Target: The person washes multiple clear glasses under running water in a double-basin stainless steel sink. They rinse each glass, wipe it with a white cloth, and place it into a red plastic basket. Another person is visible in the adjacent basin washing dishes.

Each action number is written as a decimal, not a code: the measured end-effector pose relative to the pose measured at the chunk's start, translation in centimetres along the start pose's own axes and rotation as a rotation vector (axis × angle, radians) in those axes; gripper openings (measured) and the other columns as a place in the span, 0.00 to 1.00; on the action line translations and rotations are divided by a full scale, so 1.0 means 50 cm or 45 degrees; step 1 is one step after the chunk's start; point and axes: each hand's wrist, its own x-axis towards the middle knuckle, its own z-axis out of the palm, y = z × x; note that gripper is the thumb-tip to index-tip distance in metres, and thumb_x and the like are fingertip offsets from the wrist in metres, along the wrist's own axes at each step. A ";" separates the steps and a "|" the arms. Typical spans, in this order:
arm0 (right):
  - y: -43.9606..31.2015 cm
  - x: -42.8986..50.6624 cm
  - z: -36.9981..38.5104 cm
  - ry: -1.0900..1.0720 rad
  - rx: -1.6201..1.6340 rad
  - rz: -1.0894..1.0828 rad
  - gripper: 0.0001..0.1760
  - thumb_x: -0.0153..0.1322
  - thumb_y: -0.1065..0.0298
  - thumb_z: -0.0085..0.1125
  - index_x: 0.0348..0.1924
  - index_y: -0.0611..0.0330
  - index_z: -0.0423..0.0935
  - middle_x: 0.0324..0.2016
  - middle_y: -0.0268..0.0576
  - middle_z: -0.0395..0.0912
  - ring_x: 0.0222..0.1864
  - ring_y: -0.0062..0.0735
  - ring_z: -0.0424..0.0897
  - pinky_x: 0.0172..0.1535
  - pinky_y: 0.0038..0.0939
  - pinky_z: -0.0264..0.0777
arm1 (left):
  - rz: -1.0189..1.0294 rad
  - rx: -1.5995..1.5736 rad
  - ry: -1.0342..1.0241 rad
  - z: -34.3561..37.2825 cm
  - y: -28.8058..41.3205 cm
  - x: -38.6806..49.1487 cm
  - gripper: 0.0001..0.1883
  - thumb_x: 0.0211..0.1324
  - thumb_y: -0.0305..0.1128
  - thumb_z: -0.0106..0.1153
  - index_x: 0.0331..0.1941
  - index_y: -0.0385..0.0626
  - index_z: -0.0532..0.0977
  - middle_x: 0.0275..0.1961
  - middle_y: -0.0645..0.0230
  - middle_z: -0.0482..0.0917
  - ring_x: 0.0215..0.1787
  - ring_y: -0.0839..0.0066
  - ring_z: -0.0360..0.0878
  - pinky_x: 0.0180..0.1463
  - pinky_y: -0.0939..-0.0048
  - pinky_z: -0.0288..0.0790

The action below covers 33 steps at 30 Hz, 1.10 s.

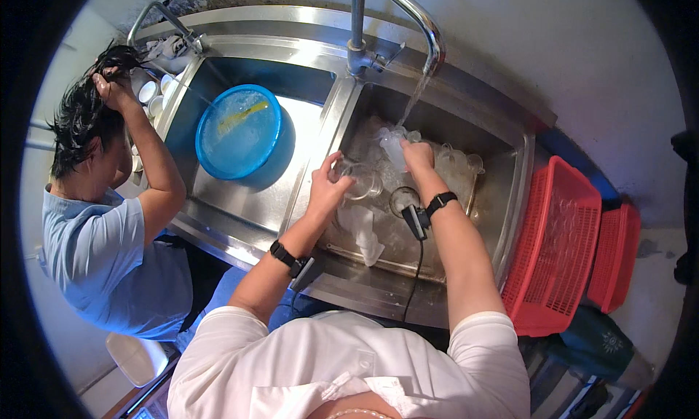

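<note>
My left hand (329, 185) holds a clear glass (361, 181) by its side over the right basin of a stainless steel sink (499, 173). Under the stream from the chrome faucet (434, 47), my right hand (418, 158) grips a whitish translucent thing (394, 148), perhaps a cloth or a bag; its kind is unclear. Several clear glasses (456, 161) lie in the basin to the right of this hand. A white cloth (367, 236) lies crumpled in the basin, below the glass. The round drain (404, 199) shows between my forearms.
A blue basin (238, 170) of water with a yellow strip stands in the left sink. Beyond it a co-worker (117, 239) in light blue has a raised hand at the head. White cups (148, 92) stand behind the left sink's edge. Red plastic baskets (557, 244) stand at the right.
</note>
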 end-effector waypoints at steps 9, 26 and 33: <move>-0.128 0.070 0.014 -0.005 -0.428 -0.110 0.26 0.67 0.48 0.57 0.46 0.63 0.79 0.49 0.54 0.77 0.50 0.50 0.78 0.51 0.43 0.72 | -0.193 -0.747 -0.201 -0.048 -0.039 -0.028 0.32 0.49 0.22 0.53 0.63 0.43 0.62 0.54 0.63 0.69 0.50 0.75 0.71 0.53 0.73 0.67; -0.005 0.084 -0.004 -0.132 0.681 0.361 0.26 0.67 0.55 0.60 0.51 0.66 0.74 0.48 0.52 0.74 0.43 0.45 0.79 0.37 0.40 0.80 | -0.230 -0.843 -0.269 -0.031 -0.070 -0.026 0.32 0.50 0.23 0.53 0.63 0.42 0.62 0.63 0.60 0.63 0.55 0.75 0.68 0.58 0.73 0.61; 0.010 0.082 0.051 -0.167 1.168 0.319 0.19 0.73 0.60 0.53 0.50 0.65 0.70 0.51 0.48 0.67 0.48 0.42 0.73 0.34 0.46 0.80 | -0.319 -0.889 -0.292 -0.017 -0.055 -0.040 0.30 0.52 0.25 0.53 0.63 0.45 0.62 0.47 0.68 0.72 0.44 0.79 0.70 0.48 0.75 0.67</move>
